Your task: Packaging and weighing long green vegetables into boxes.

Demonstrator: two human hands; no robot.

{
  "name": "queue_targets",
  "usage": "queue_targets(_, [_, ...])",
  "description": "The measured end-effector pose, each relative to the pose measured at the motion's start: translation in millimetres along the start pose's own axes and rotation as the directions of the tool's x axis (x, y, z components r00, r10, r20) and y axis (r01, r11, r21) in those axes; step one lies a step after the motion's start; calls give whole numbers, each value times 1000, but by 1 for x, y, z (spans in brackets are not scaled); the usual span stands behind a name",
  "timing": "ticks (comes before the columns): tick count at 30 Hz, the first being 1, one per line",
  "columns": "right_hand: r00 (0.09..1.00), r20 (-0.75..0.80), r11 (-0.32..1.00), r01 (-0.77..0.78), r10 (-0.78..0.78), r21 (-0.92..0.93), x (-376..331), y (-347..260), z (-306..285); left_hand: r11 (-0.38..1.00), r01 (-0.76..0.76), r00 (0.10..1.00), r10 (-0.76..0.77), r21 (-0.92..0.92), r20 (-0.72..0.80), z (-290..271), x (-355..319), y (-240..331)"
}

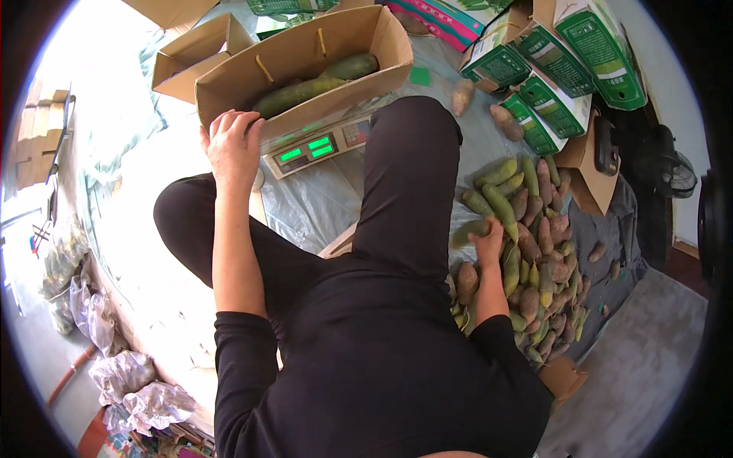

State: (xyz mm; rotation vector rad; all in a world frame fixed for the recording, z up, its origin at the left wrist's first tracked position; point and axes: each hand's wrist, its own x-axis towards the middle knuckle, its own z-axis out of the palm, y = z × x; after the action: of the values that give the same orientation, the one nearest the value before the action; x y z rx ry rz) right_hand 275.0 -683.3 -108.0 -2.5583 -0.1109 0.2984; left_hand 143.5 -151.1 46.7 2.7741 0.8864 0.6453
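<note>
An open cardboard box (305,57) with yellow cord loops stands in front of me, with long green vegetables (298,95) lying inside. My left hand (233,149) has its fingers curled over the near left corner of its rim. Beneath the box is a digital scale (309,150) with lit green displays. To my right, my right hand (489,243) closes on a long green vegetable (469,232), slightly blurred, at the left edge of a mixed pile. In that pile, more green vegetables (500,206) lie among brownish-pink tubers (544,237) that look like sweet potatoes.
A smaller open cardboard box (200,57) stands beyond the first at left. Green-and-white cartons (599,53) are stacked at the far right, near a black fan (675,174). Two loose tubers (506,122) lie near the cartons. Filled plastic bags (156,404) sit at lower left.
</note>
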Motion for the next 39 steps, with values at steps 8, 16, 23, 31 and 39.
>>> queue_targets(8, [899,-353,664,431,-259,611,77,-230,-86,1000,14,1000,-14,-3,-12,-2,-3,-1])
queue_targets(16, [759,-381,222,556,-529,801,126,-372,-88,1000,6,1000,-6,-7,-20,-2,0,0])
queue_targets(23, [843,-159,668,509,-514,543,160,-317,-17,999,41,999,-41,-1,-14,-4,-2,0])
queue_targets(31, [962,216,941,91,-168,326,106,-67,72,1000,2,999,-2,-14,-33,0,4,2])
queue_targets(39, [930,359,992,-104,73,66,7,42,115,1000,25,999,-25,11,-27,-2,-3,-8])
